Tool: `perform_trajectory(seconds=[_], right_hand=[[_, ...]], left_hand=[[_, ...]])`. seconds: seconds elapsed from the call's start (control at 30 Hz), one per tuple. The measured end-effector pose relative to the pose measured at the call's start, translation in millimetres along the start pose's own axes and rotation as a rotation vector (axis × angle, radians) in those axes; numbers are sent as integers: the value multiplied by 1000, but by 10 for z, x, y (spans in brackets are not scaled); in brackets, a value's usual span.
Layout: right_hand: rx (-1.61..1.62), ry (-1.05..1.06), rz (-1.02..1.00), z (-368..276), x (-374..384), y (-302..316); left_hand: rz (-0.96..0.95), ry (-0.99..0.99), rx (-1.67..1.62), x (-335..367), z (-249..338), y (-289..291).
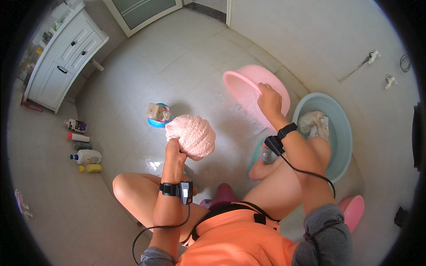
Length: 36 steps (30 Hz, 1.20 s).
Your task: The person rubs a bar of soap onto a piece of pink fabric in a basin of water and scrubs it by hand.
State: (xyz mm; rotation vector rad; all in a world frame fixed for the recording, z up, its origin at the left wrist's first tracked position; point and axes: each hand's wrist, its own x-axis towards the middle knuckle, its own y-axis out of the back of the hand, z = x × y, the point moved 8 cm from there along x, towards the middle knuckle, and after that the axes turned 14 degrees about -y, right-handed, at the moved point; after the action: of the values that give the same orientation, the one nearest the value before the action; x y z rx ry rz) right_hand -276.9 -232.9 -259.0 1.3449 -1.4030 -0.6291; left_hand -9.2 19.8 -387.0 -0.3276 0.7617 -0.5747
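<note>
My left hand [174, 153] is closed around the lower edge of a pale pink, bumpy-textured knit hat [191, 135], held up in front of my left knee. My right hand [270, 104] grips the rim of a pink basin [278, 84], which is tipped on its side toward the left. Water spills from the basin's mouth onto the tiled floor. Just beyond the hat, a brownish block [156, 111] sits on a small blue container [159, 123]; its exact kind is unclear.
Close by my right leg stands a blue-green tub [346, 146] with light-coloured clothes [313, 124] inside. A pink plastic vessel [353, 212] lies behind my right arm. Several bottles [88, 156] line the left wall, near a white cabinet [66, 62]. The floor is wet.
</note>
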Motion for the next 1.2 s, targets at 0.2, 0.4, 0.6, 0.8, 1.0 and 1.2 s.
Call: perform_trajectory(seconds=[0.2, 0.4, 0.6, 0.8, 1.0, 1.2], right_hand=[[-93, 169, 400, -22, 116, 400], [-61, 159, 436, -64, 96, 472], [271, -139, 276, 72, -32, 142], [910, -862, -279, 621, -662, -1288], [935, -1003, -699, 445, -1522, -1961], [111, -337, -890, 3, -1593, -1861]], left_hand=[[-17, 97, -3, -83, -87, -140], [9, 36, -12, -39, -107, -42], [29, 26, -23, -82, -95, -83], [-31, 22, -104, -70, -98, -116], [-130, 60, -213, 176, -410, 45], [-123, 127, 181, 331, -799, 152]])
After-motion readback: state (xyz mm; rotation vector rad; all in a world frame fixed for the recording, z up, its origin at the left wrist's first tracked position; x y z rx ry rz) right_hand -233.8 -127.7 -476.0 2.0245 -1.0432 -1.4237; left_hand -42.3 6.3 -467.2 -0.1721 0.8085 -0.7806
